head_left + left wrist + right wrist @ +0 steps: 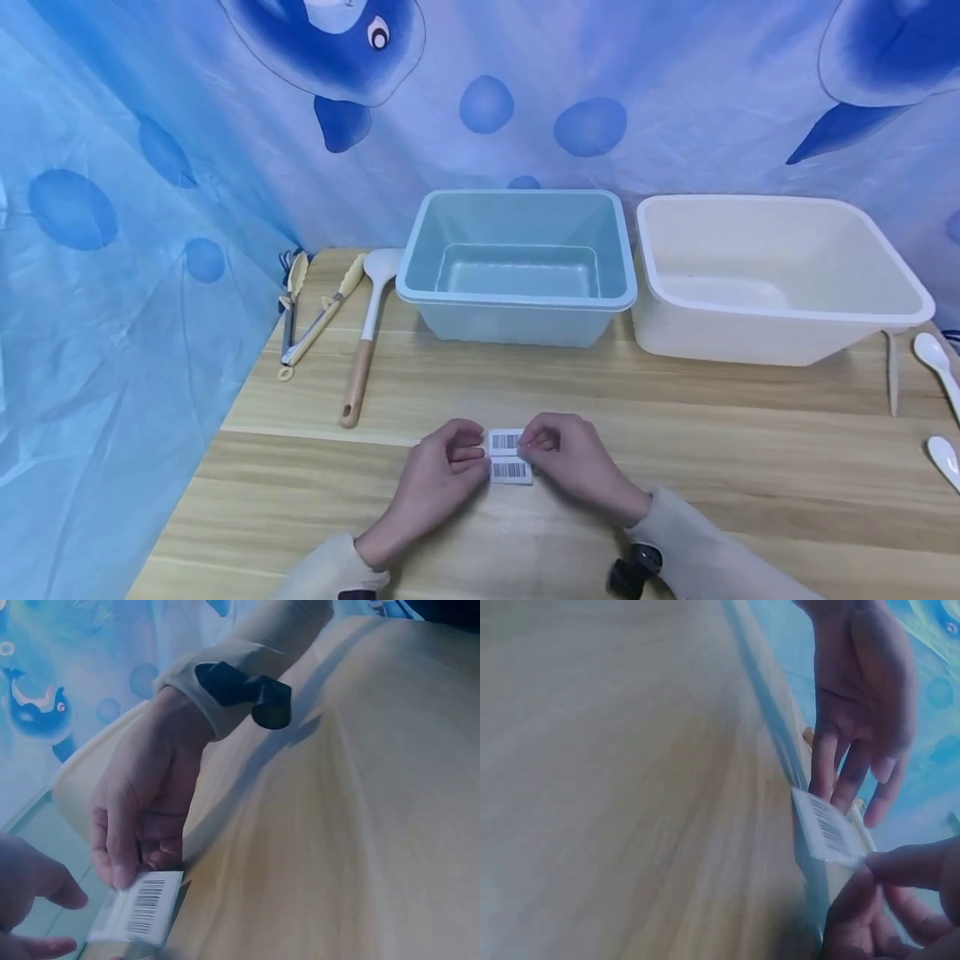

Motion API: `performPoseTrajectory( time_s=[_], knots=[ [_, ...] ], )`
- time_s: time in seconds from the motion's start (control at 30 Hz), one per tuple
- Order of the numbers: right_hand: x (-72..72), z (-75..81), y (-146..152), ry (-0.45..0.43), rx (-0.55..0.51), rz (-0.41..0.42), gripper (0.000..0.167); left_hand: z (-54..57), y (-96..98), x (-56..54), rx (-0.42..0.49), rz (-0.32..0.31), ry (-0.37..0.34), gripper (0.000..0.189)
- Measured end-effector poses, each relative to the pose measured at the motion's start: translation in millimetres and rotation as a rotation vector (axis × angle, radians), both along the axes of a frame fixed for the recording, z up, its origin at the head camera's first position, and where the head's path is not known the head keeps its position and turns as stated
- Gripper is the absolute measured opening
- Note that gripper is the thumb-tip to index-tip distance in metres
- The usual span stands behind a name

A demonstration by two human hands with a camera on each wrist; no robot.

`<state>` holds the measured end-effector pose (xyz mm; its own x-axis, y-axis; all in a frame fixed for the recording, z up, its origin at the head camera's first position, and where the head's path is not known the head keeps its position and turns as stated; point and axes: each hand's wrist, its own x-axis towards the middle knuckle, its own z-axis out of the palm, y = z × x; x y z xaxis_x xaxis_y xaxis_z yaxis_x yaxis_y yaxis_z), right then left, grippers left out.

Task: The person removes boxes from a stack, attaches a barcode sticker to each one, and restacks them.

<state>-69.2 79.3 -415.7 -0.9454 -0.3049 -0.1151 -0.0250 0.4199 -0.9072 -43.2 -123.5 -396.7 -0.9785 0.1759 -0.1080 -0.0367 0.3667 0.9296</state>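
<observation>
A small white barcode label [512, 482] lies before me on the table in the head view, showing two printed panels one above the other. My right hand [576, 460] pinches its right side between thumb and fingers; the right wrist view shows this grip at a corner of the label [826, 831]. On the opposite side is my left hand [444, 477], fingers loosely bent and fingertips right at the left edge. Seen from the left wrist, its thumb and forefinger stand apart beside the label [146, 907].
A blue-green basin [517, 321] and a white basin [720, 333] stand along the back of the wooden table [420, 379]. Tongs [318, 325] and a white turner with a wooden handle [358, 375] lie at the left. White spoons [932, 352] lie at the right edge.
</observation>
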Motion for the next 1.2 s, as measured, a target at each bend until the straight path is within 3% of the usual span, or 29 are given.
performPoseTrajectory(
  time_s=[0.27, 0.43, 0.57, 0.83, 0.93, 1.07, 1.2],
  knots=[
    [-2.5, 18.7, 23, 0.020, -0.121, -0.106, 0.008, 8.1, 13.1, -14.2, 0.071, -0.042, -0.034, 0.034],
    [-5.8, 27.7, 30, 0.063, -0.150, -0.142, 0.007, 13.4, 23.7, -22.5, 0.095, -0.028, -0.002, 0.016],
    [-7.2, 29.0, 31, 0.052, -0.170, -0.156, 0.007, 15.7, 29.1, -26.3, 0.110, -0.023, 0.029, 0.008],
    [-7.6, 32.0, 36, 0.082, -0.137, -0.128, 0.010, 16.5, 35.8, -28.3, 0.185, -0.005, -0.010, 0.011],
    [-7.7, 35.3, 38, 0.234, -0.059, -0.130, 0.012, 16.8, 38.2, -28.9, 0.207, 0.005, -0.002, 0.009],
    [-6.6, 43.8, 39, 0.554, 0.031, -0.160, 0.018, 18.6, 41.3, -29.4, 0.228, 0.026, 0.025, 0.008],
    [-6.5, 51.3, 34, 0.791, 0.042, -0.110, 0.018, 20.4, 44.2, -28.7, 0.238, 0.043, 0.057, 0.008]
  ],
)
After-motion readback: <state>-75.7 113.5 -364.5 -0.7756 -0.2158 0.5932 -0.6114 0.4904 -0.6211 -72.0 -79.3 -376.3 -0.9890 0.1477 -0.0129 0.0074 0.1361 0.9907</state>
